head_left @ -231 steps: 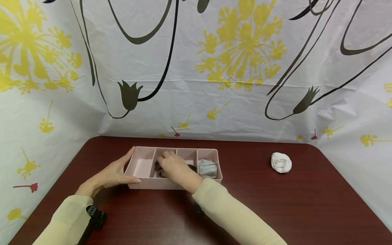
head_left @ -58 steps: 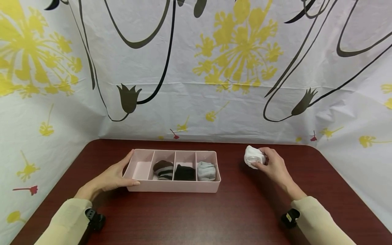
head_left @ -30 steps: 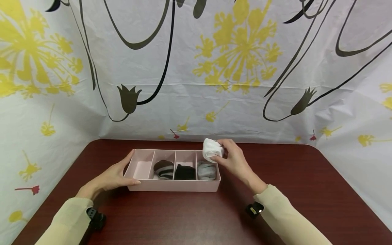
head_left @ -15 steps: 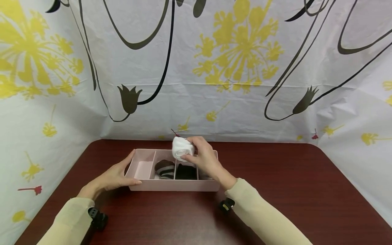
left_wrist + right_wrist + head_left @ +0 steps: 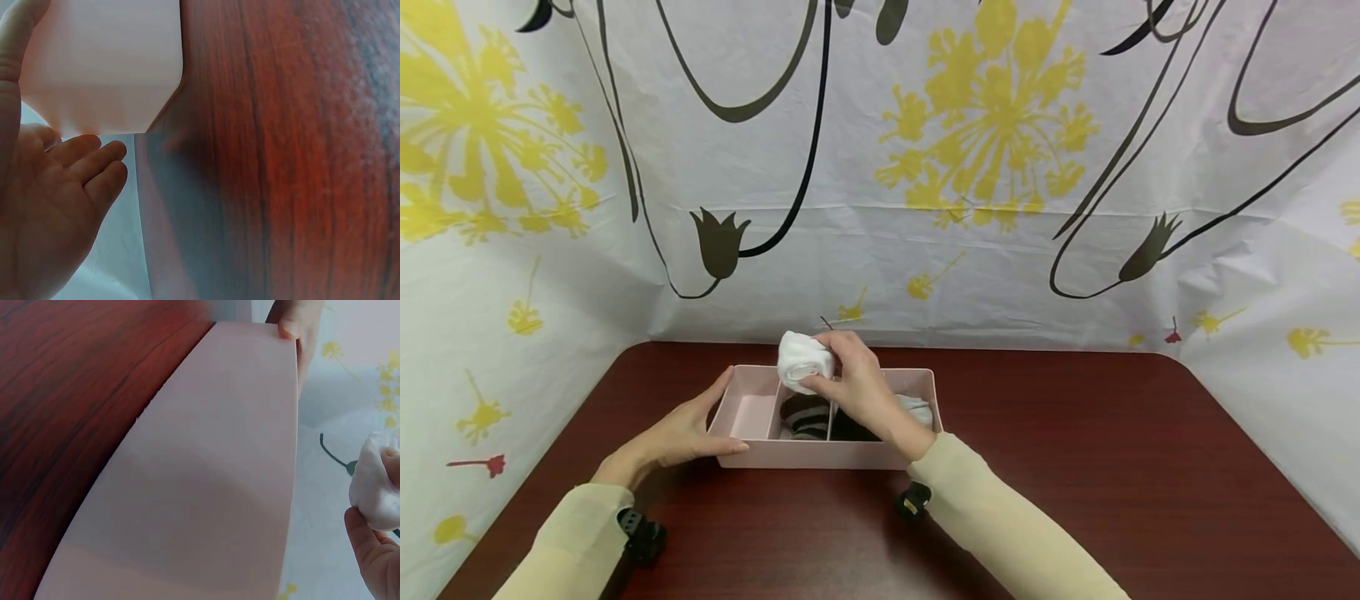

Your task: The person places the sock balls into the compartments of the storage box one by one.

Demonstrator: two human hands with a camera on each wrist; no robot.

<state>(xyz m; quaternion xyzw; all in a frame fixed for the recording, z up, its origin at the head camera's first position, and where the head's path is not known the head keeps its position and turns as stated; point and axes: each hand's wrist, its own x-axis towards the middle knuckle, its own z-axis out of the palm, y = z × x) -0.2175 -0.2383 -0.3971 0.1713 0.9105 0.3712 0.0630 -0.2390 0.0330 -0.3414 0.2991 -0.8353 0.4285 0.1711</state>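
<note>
A pale pink divided box (image 5: 820,455) stands on the table. My left hand (image 5: 672,435) holds its left end, thumb on the front wall and fingers at the back corner. My right hand (image 5: 867,393) pinches a rolled white sock (image 5: 805,360) above the box, over the second compartment from the left. Beneath it lie brown and grey striped socks (image 5: 805,415). Black socks (image 5: 852,428) sit in the third compartment, partly behind the right hand, and grey socks (image 5: 917,408) in the rightmost. The leftmost compartment holds nothing. In the right wrist view the white sock (image 5: 375,487) hangs clear of the box.
The dark red wooden table (image 5: 1075,467) stretches right and forward of the box. A patterned white sheet (image 5: 985,275) hangs behind the table and along both sides. A black wrist camera (image 5: 643,537) is strapped to the left wrist, another (image 5: 913,502) to the right.
Earlier the right hand was inside the box; later it took the white sock from the table's right side and carried it leftward over the compartments. The left hand has kept its place.
</note>
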